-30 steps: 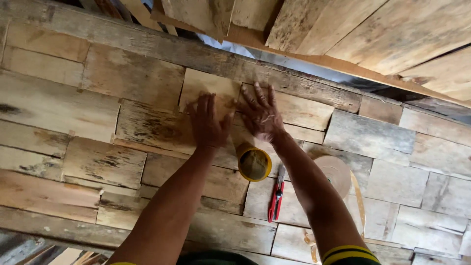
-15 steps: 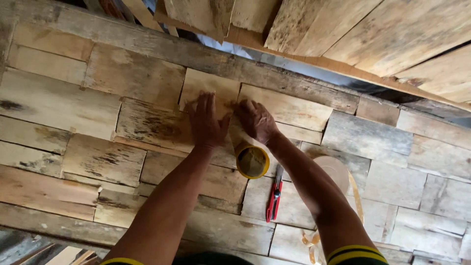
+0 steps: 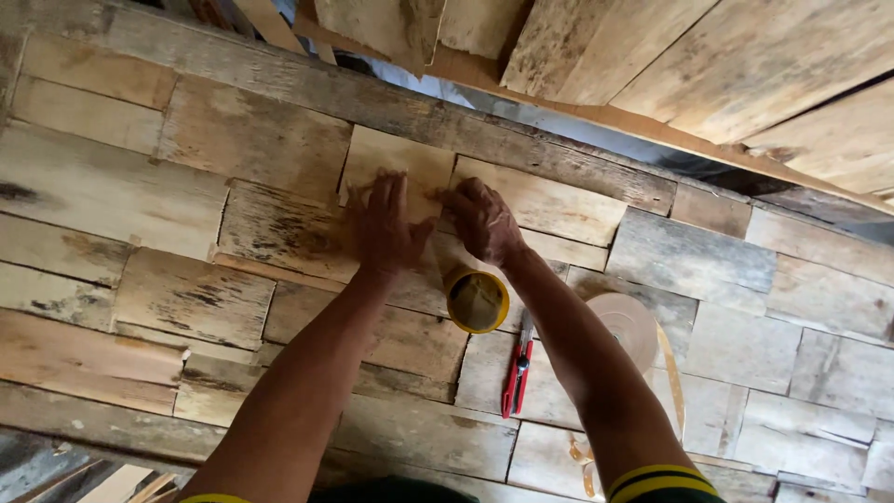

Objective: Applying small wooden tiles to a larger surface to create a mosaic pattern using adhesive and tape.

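left hand (image 3: 386, 228) lies flat and open on a pale veneer sheet (image 3: 396, 168); right hand (image 3: 484, 222) curled, pressing its edge, yellow tape roll (image 3: 476, 300) just below.

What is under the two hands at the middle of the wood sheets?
The left hand lies flat and the right hand curled on pale wood veneer pieces. A yellow tape roll sits just below them. The surface directly beneath the palms is covered.

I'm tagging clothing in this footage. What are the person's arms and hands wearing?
Both forearms are bare, and the left hand and right hand have no gloves, rings or watch that I can see. At the bottom edge, short dark green sleeves show, the right sleeve cuff with yellow stripes, the left sleeve edge with a yellow band.
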